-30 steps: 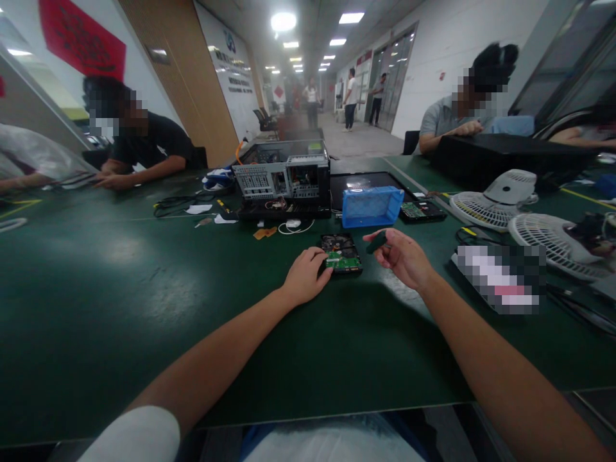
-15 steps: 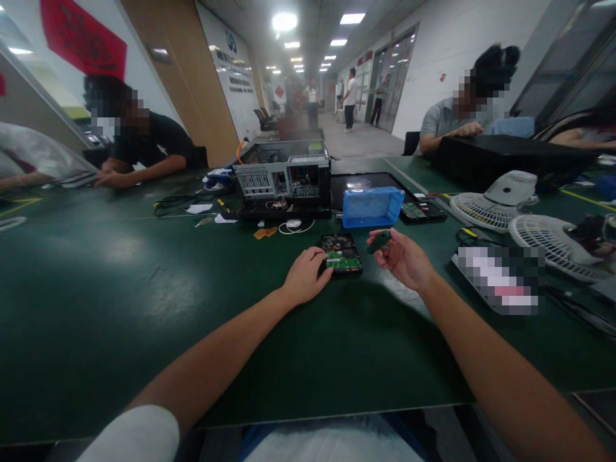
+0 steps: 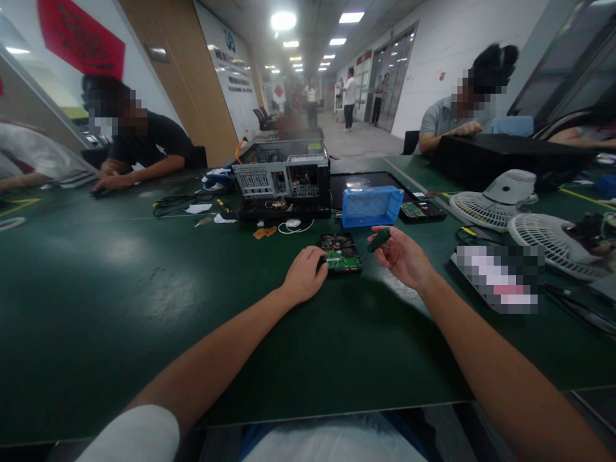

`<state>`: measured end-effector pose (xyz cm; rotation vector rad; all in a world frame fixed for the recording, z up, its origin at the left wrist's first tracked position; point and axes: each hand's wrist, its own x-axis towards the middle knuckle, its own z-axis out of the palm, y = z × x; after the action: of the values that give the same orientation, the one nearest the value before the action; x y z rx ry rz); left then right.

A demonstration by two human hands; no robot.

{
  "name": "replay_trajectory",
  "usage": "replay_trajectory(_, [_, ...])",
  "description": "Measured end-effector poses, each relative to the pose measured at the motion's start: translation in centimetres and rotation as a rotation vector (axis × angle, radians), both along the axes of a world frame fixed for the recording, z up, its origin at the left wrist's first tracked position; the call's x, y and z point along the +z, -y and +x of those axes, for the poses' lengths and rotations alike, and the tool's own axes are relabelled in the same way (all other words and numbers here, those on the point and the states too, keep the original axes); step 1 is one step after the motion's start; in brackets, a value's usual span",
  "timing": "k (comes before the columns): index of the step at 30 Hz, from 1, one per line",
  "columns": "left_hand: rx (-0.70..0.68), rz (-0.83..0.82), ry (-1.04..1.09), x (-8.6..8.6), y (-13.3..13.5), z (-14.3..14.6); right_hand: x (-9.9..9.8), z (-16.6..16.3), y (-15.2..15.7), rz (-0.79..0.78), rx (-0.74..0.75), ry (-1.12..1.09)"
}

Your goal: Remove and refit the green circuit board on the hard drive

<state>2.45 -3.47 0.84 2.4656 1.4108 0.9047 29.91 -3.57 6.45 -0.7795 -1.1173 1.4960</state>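
Observation:
A hard drive (image 3: 339, 244) lies on the green table with its green circuit board (image 3: 342, 260) facing up. My left hand (image 3: 306, 274) is closed on the drive's left edge, thumb and fingers bent around that side. Just right of the drive, my right hand (image 3: 402, 258) grips the dark green handle of a screwdriver (image 3: 379, 240). The handle slants down to the left, and its thin shaft points at the drive's right edge. Whether the tip touches a screw is too small to tell.
Behind the drive stand a blue plastic bin (image 3: 369, 219) and an opened computer case (image 3: 283, 183). Another circuit-board device (image 3: 422, 212) lies right of the bin. Two fan parts (image 3: 486, 202) and a blurred-out package (image 3: 495, 279) sit at right. Co-workers sit across the table.
The screwdriver handle has tilted slightly and its shaft now shows, reaching toward the drive's right edge. My left hand has shifted a little on the drive's left side.

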Motion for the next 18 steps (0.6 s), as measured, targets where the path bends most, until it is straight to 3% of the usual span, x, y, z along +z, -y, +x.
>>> replay_trajectory(7, [0.030,0.017,-0.044,-0.26,-0.23,-0.07,0.03,0.18,-0.13,-0.050,0.032,-0.015])
replay_trajectory(18, [0.022,0.029,-0.069,-0.53,-0.37,-0.13,0.14,-0.10,0.09,0.030,-0.016,0.026])
